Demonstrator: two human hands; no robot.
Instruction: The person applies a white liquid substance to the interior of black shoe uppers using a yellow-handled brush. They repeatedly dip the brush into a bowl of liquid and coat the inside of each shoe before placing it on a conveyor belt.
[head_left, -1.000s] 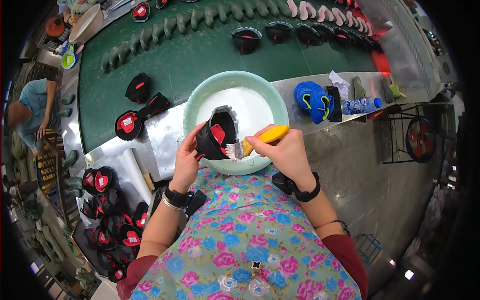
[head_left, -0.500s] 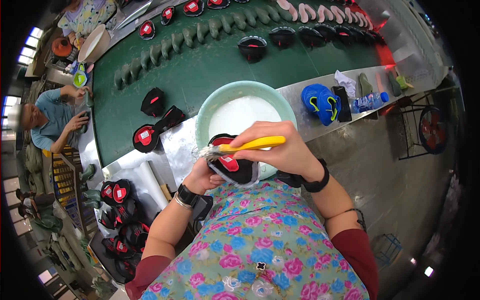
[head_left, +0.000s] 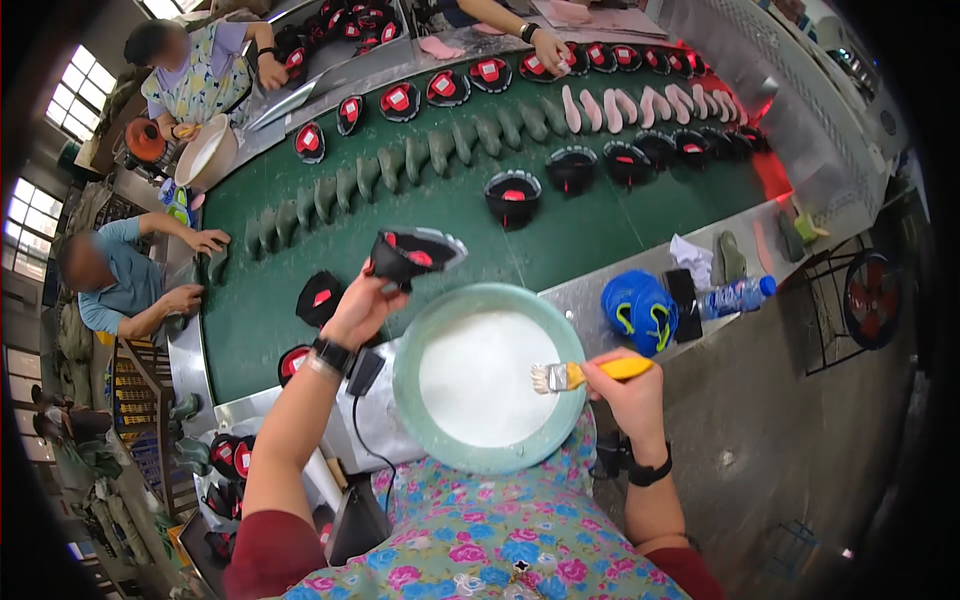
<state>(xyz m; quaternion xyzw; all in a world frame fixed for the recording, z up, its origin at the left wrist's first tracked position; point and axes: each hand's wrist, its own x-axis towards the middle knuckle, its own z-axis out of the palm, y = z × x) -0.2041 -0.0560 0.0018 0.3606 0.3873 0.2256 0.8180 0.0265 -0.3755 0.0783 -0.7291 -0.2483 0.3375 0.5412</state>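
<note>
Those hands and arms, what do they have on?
The left hand and right hand are gloveless, each with a black wristband and black box; a thin black cable hangs from the left box. The sleeves are dark red.

A black upper (head_left: 410, 258) is held left of a yellow-handled brush (head_left: 574, 376).

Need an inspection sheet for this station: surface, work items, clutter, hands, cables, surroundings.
Surface: green conveyor belt, rows of grey-green shoe parts and pink sole-shaped pieces.
Work items: black-and-red shoe upper; paintbrush over basin of white liquid.
Clutter: blue-capped bottle, white cloth on metal ledge.
Hands: left hand grips upper; right hand grips paintbrush.
Cables: black cable runs below left wrist.
Surroundings: co-workers at left and far side; fan at right.
</note>
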